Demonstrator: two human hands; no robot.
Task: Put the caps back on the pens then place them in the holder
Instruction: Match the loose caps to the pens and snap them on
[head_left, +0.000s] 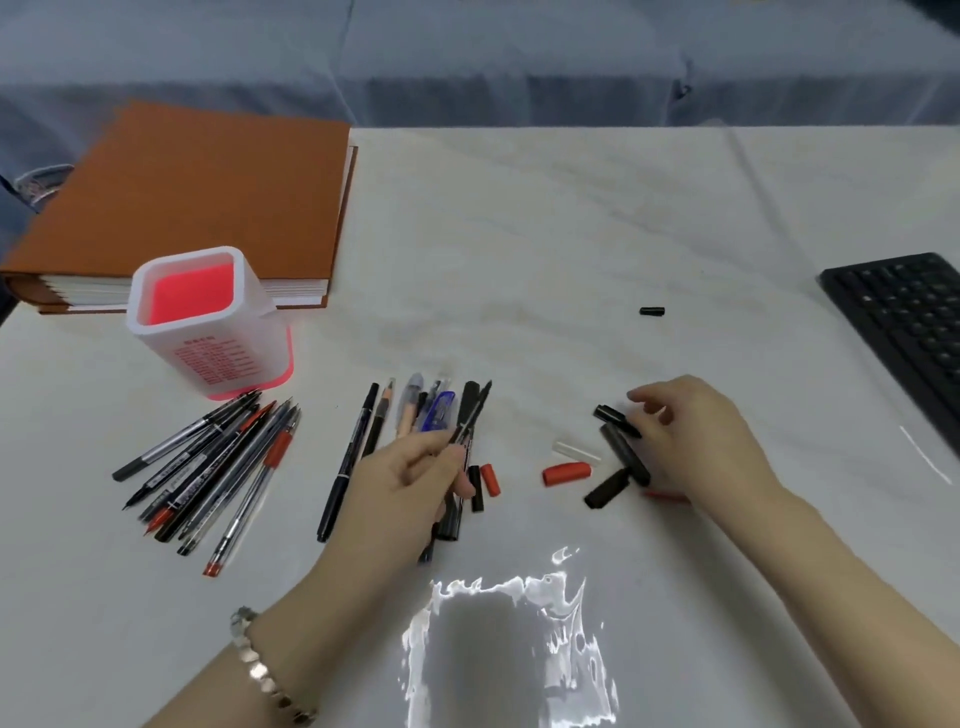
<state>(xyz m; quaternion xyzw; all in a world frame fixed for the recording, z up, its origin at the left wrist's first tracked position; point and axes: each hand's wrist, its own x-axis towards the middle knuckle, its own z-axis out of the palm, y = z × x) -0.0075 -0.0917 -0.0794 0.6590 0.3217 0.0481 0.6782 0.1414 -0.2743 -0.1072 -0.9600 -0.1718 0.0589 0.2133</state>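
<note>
pens and loose caps scattered on a white counter (571, 218)
a black pen (471, 418) is gripped by the left hand (410, 467); a black cap (615, 415) is pinched by the right hand (696, 436); the holder (208, 322) stands before an orange binder (197, 192).

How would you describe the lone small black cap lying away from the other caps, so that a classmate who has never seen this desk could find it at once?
Start at the black keyboard on the table's right edge and look left across the bare white cloth. There lies a small black cap, on its side. Unlike the black, red and clear caps clustered by the right hand, it sits alone, farther from the person.
</note>
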